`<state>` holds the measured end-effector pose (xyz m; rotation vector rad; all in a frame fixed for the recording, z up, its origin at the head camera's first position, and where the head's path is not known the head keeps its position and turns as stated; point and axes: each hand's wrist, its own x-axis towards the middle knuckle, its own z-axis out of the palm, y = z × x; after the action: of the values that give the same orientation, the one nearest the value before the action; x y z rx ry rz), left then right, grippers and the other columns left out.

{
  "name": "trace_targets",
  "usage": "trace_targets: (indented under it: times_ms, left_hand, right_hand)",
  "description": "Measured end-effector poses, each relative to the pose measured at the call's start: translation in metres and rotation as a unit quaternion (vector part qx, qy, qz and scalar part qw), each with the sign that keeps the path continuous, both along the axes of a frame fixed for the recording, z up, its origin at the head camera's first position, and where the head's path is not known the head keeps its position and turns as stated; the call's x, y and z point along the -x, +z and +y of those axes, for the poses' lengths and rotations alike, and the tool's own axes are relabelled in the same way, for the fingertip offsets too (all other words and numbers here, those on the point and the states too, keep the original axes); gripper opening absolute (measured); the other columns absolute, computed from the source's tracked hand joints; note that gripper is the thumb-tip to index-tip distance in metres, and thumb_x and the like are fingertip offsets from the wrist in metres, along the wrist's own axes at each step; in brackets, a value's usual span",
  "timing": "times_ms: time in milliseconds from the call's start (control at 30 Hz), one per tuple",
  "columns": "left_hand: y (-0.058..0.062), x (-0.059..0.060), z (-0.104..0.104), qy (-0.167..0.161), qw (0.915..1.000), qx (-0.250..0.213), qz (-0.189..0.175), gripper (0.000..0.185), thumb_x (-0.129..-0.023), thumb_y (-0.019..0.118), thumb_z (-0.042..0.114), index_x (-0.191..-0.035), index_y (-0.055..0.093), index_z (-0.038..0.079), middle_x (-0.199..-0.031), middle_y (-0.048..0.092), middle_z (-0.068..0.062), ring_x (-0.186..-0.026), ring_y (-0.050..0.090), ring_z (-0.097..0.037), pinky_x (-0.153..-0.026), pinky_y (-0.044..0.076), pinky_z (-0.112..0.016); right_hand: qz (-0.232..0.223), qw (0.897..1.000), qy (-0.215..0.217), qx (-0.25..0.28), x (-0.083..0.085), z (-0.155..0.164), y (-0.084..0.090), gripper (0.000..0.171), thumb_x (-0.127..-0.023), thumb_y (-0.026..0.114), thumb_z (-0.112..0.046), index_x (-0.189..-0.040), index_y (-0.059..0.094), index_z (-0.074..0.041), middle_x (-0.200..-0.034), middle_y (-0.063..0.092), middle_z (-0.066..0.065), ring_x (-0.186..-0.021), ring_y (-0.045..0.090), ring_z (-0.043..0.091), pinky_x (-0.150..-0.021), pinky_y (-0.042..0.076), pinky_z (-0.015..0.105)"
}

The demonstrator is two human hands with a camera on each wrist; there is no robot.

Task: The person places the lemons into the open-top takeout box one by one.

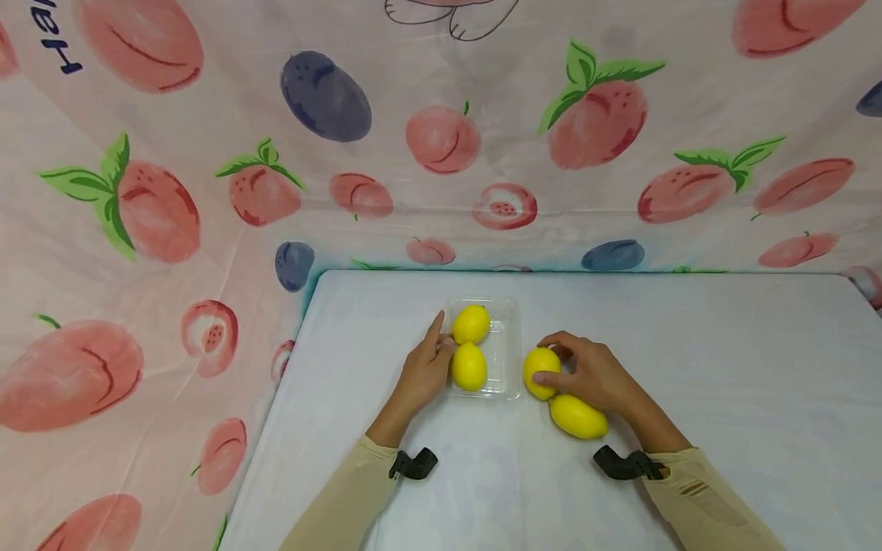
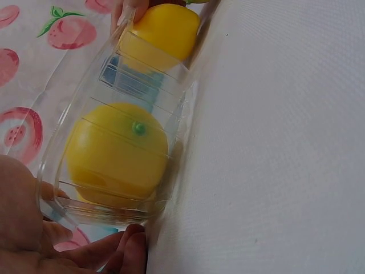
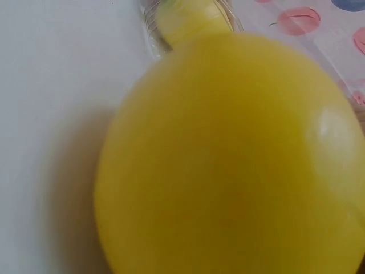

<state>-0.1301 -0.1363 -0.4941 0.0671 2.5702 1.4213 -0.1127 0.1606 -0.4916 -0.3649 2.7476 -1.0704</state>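
Note:
A clear plastic tray [image 1: 506, 348] holds two yellow lemons, one at the back [image 1: 472, 324] and one at the front [image 1: 469, 366]. At its left side my left hand [image 1: 426, 367] grips the rim, and the left wrist view shows fingers [image 2: 134, 248] against the tray's end. To the right of the tray, my right hand [image 1: 589, 375] pinches a third lemon [image 1: 540, 367] between thumb and fingers. Another lemon [image 1: 579, 417] lies on its side just below that hand. This yellow fruit [image 3: 228, 171] fills most of the right wrist view, hiding the right fingers there.
The white tabletop [image 1: 744, 383] extends around the tray and to the right. A fruit-printed cloth [image 1: 386, 168] hangs behind the table and along its left side. Each wrist carries a black camera mount, such as the left one [image 1: 413, 464].

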Motion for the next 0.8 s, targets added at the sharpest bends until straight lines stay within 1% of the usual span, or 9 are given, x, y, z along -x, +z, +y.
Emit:
trace_targets:
  times_ms: [333, 567, 667, 800]
  left_hand:
    - [0.0, 0.0, 0.0, 0.002, 1.0, -0.004, -0.003, 0.059, -0.11, 0.041, 0.036, -0.165, 0.02, 0.03, -0.151, 0.054, -0.008, -0.136, 0.052, -0.027, -0.116, 0.04, -0.051]
    - [0.002, 0.0, 0.001, 0.007, 1.0, -0.007, 0.001, 0.06, -0.109, 0.042, 0.034, -0.165, 0.021, 0.026, -0.144, 0.059, -0.008, -0.13, 0.055, -0.027, -0.113, 0.043, -0.05]
    - [0.002, 0.0, 0.002, 0.008, 0.9999, -0.006, -0.001, 0.059, -0.109, 0.042, 0.034, -0.165, 0.021, 0.026, -0.144, 0.059, -0.008, -0.129, 0.055, -0.026, -0.112, 0.043, -0.049]
    - [0.001, 0.001, 0.002, 0.008, 0.9999, -0.007, -0.004, 0.059, -0.109, 0.042, 0.034, -0.165, 0.021, 0.028, -0.144, 0.059, -0.007, -0.127, 0.055, -0.026, -0.112, 0.043, -0.049]
  right_hand:
    - [0.011, 0.999, -0.037, 0.005, 0.003, -0.005, 0.005, 0.066, -0.082, 0.079, -0.058, -0.133, 0.06, -0.021, -0.117, 0.068, 0.008, -0.105, 0.059, 0.027, -0.087, 0.049, 0.043]
    - [0.014, 0.998, -0.064, -0.004, 0.004, -0.007, 0.016, 0.069, -0.082, 0.076, -0.063, -0.135, 0.059, -0.021, -0.12, 0.067, 0.01, -0.11, 0.059, 0.031, -0.09, 0.051, 0.049]
    - [0.008, 0.997, -0.076, 0.006, 0.005, -0.007, 0.021, 0.069, -0.083, 0.076, -0.062, -0.135, 0.059, -0.021, -0.122, 0.066, 0.011, -0.113, 0.058, 0.033, -0.092, 0.051, 0.051]
    - [0.007, 0.997, -0.076, 0.018, 0.007, -0.006, 0.026, 0.069, -0.082, 0.077, -0.061, -0.136, 0.058, -0.021, -0.124, 0.066, 0.01, -0.115, 0.058, 0.034, -0.092, 0.051, 0.05]
